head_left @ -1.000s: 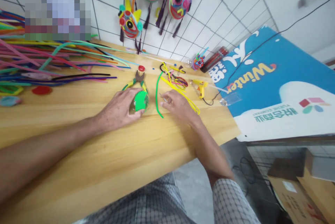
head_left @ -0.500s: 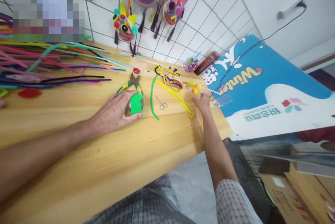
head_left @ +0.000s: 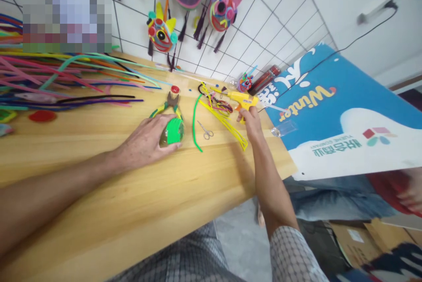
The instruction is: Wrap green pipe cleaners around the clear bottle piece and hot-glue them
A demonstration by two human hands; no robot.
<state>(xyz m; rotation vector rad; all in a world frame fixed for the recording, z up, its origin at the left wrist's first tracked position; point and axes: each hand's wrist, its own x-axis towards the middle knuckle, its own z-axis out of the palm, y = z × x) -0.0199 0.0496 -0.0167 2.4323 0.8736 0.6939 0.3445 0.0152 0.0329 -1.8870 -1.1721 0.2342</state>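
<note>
My left hand [head_left: 148, 138] is closed round a clear, rounded plastic piece with a green patch [head_left: 174, 131] on its side, resting at table height. Part of that piece is hidden by my fingers. In my right hand [head_left: 253, 123] is a yellow glue gun [head_left: 243, 99], gripped by its handle, its nozzle pointing left. Just beyond my left hand lie pliers [head_left: 171, 102] with green and yellow handles. Between the hands are small scissors [head_left: 206, 132], a bent green pipe cleaner [head_left: 194, 121] and a bundle of yellow pipe cleaners [head_left: 229, 126].
Many coloured pipe cleaners [head_left: 72, 82] cover the table's left side, near a red disc [head_left: 42, 116]. A clear plastic bottle [head_left: 283, 130] lies at the right edge. Decorated masks [head_left: 161, 35] hang on the wall grid. A person in jeans [head_left: 343, 196] is beyond the blue banner [head_left: 316, 93].
My right hand has closed on the glue gun's handle and raised it, its nozzle now showing to the left. My left hand keeps its hold. The person at right has come further into view.
</note>
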